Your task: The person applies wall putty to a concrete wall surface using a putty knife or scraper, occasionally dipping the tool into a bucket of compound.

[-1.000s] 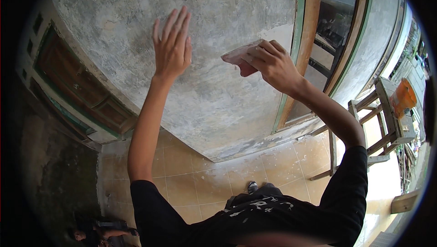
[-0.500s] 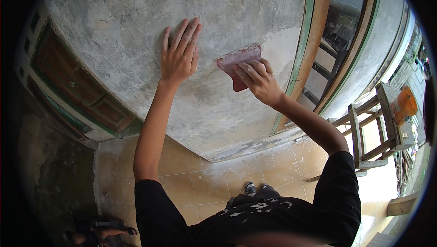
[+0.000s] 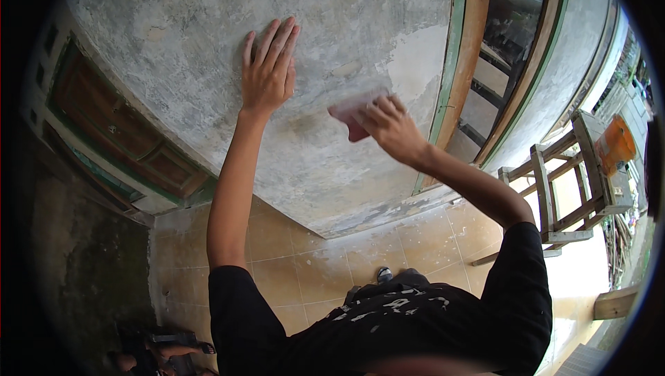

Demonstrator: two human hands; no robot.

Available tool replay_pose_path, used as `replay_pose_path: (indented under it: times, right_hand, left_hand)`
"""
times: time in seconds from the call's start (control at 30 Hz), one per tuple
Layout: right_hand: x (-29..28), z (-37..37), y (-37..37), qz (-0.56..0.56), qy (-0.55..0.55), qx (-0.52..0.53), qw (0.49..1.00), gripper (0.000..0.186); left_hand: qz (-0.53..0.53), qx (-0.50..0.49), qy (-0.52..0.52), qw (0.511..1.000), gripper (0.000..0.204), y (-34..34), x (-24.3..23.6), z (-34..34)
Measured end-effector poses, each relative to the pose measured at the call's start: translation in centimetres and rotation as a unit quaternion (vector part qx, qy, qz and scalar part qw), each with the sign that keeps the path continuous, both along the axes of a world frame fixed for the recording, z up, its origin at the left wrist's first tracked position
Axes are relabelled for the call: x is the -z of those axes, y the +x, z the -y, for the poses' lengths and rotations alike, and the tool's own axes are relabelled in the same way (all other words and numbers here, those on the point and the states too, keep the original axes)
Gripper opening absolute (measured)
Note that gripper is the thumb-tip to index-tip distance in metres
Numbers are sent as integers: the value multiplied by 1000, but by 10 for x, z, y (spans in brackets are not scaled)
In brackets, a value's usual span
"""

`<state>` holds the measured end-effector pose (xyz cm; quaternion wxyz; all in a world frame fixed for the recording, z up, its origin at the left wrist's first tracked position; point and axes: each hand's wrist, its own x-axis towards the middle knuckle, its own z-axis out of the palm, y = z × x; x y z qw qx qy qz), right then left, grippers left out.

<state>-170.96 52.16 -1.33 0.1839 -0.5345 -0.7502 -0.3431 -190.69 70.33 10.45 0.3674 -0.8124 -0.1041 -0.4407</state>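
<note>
My left hand lies flat against the rough grey wall, its fingers stretched upward and holding nothing. To the right of it and a little lower, my right hand grips a folded, reddish-brown sheet of sandpaper against the wall. The sheet and the right fingertips are smeared by motion. White dust coats the fingers of both hands. A paler, smoother patch of wall shows just above the right hand.
A green and brown window frame borders the wall on the right. Beyond it stands a wooden trestle with an orange bucket. Dusty tan tiles cover the floor. At lower left another person's leg shows.
My right hand and the sandpaper have slid down the wall and now blur. My left hand keeps its place on the wall, while the whole view has shifted slightly.
</note>
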Motion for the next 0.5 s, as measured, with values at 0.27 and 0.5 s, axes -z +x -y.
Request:
replay_pose_path:
  times: [0.27,0.5]
  right_hand:
    - [-42,-26,19,16,133,25,991,57]
    - [106,14,13,-98,-122,-25,987,41]
  left_hand:
    - [16,102,-50,993,48,-1,-1,0]
    - [15,108,-52,993,46,4,1,4]
